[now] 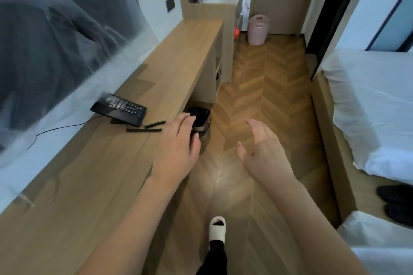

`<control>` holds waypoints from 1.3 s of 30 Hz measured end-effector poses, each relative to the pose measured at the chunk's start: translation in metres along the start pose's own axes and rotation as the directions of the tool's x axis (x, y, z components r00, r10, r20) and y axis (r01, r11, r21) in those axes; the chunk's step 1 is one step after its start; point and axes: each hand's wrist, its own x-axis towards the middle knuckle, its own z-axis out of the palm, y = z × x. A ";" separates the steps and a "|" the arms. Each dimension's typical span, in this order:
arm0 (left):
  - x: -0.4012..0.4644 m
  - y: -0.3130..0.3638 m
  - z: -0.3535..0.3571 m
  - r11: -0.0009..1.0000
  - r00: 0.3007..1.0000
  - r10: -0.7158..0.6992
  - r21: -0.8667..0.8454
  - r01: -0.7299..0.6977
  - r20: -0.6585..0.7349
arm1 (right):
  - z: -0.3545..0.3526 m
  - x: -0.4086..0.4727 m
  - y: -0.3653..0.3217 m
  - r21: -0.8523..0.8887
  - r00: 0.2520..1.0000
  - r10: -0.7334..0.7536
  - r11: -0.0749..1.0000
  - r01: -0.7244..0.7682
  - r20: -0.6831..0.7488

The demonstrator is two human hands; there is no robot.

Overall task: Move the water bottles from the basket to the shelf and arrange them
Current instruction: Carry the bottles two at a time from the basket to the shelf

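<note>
Walking w/ both hands empty, left hand (176,149) and right hand (263,152) fingers relaxed, the person likely heads for the pink basket (258,29) by the far door (bottles not visible).

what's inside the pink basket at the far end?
Inside the pink basket only a pale shape near the rim shows; it is too far and blurred to identify. Its wall hides the lower interior. No bottles are recognizable.
</note>
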 end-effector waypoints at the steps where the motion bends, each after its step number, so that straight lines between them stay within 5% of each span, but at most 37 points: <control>1: 0.017 -0.005 0.010 1.000 1.000 0.006 -0.009 -0.006 -0.005 | 0.001 0.016 0.004 -0.001 1.000 0.013 1.000 -0.013 0.002; 22: 0.333 -0.077 0.181 0.992 0.997 0.074 -0.099 -0.072 0.013 | 0.018 0.345 0.078 -0.030 0.994 0.090 0.995 -0.092 -0.063; 39: 0.649 -0.046 0.415 0.989 0.995 0.087 -0.128 -0.080 0.046 | -0.011 0.676 0.261 -0.056 0.989 0.134 0.989 -0.137 -0.053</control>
